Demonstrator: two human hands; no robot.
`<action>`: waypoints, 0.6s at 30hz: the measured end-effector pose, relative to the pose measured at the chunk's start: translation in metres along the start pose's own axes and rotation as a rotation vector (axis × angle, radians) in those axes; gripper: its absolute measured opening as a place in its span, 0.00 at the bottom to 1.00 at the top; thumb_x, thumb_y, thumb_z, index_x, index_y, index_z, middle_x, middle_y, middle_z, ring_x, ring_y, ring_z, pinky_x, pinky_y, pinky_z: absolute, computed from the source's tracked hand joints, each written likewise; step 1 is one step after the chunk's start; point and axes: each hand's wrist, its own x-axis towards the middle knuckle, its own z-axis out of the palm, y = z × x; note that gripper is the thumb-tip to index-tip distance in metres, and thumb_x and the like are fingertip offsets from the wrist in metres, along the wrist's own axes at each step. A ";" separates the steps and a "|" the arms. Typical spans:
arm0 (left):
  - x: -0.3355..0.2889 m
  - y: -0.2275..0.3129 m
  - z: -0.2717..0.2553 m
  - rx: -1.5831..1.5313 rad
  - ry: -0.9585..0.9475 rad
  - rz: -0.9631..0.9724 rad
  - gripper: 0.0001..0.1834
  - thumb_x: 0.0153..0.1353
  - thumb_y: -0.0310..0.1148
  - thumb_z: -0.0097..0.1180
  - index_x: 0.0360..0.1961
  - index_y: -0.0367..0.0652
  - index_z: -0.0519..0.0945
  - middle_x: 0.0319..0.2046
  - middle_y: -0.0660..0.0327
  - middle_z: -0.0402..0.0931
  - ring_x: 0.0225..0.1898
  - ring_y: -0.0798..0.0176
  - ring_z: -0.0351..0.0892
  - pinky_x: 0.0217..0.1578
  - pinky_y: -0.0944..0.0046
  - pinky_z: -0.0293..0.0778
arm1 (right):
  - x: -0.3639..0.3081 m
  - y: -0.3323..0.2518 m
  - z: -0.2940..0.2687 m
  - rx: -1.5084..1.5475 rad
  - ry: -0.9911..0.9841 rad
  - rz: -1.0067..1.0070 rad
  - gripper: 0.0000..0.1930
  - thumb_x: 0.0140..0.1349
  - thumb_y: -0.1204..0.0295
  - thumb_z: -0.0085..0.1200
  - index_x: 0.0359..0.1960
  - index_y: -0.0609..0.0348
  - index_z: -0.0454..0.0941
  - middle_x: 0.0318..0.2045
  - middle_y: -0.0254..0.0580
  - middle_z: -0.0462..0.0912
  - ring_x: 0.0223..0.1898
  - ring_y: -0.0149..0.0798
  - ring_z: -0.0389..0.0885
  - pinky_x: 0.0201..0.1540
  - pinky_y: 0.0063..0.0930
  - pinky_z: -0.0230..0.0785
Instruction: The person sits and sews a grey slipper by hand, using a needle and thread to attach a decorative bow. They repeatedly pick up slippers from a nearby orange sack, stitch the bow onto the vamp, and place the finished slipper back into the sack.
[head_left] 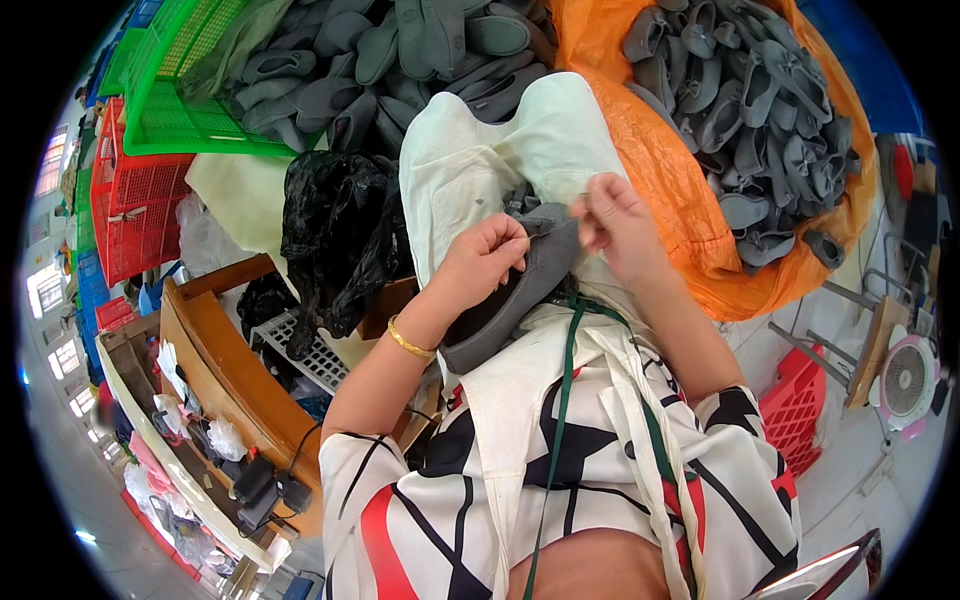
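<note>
A grey slip-on shoe [548, 262] lies across my lap, over the white apron [455, 165]. My left hand [480, 265] is closed at the shoe's opening, thumb and forefinger pinched on its upper edge. A thin, pale line, perhaps thread, shows faintly by these fingertips. My right hand [618, 228] is raised just right of the shoe, its fingers pinched together and a little blurred. Whatever they hold is too small to make out. Part of another grey piece peeks out between my knees, behind the shoe.
Grey shoes [385, 50] are heaped ahead beside a green crate [165, 110]. An orange sack [670, 215] at the right holds more grey pieces. Left of my lap are a black plastic bag [335, 230] and a wooden drawer unit [235, 350]. A fan [908, 370] stands far right.
</note>
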 end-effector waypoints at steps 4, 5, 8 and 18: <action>-0.004 -0.007 0.000 -0.062 -0.035 -0.001 0.05 0.71 0.34 0.52 0.38 0.44 0.75 0.27 0.70 0.75 0.24 0.80 0.68 0.23 0.78 0.64 | 0.004 -0.002 -0.056 0.156 0.231 -0.056 0.05 0.71 0.67 0.52 0.42 0.53 0.73 0.25 0.32 0.78 0.21 0.26 0.75 0.22 0.20 0.66; -0.004 -0.008 0.001 -0.061 -0.043 0.006 0.05 0.71 0.33 0.52 0.38 0.45 0.75 0.27 0.70 0.75 0.25 0.80 0.69 0.24 0.78 0.65 | 0.002 -0.002 -0.065 0.190 0.271 -0.068 0.05 0.71 0.67 0.52 0.42 0.53 0.73 0.24 0.31 0.78 0.21 0.26 0.74 0.22 0.20 0.65; 0.001 -0.016 0.009 0.164 0.073 0.299 0.05 0.68 0.30 0.52 0.34 0.42 0.75 0.25 0.65 0.77 0.26 0.68 0.76 0.25 0.67 0.71 | -0.002 -0.001 -0.083 0.170 0.279 -0.043 0.04 0.71 0.68 0.52 0.41 0.51 0.74 0.24 0.31 0.76 0.21 0.27 0.72 0.21 0.20 0.62; -0.001 -0.014 0.014 1.175 0.419 0.786 0.02 0.49 0.29 0.56 0.24 0.44 0.80 0.25 0.55 0.79 0.30 0.51 0.82 0.28 0.53 0.78 | 0.003 0.012 -0.098 0.142 0.163 -0.115 0.11 0.71 0.70 0.51 0.29 0.47 0.66 0.20 0.24 0.62 0.18 0.23 0.61 0.18 0.17 0.53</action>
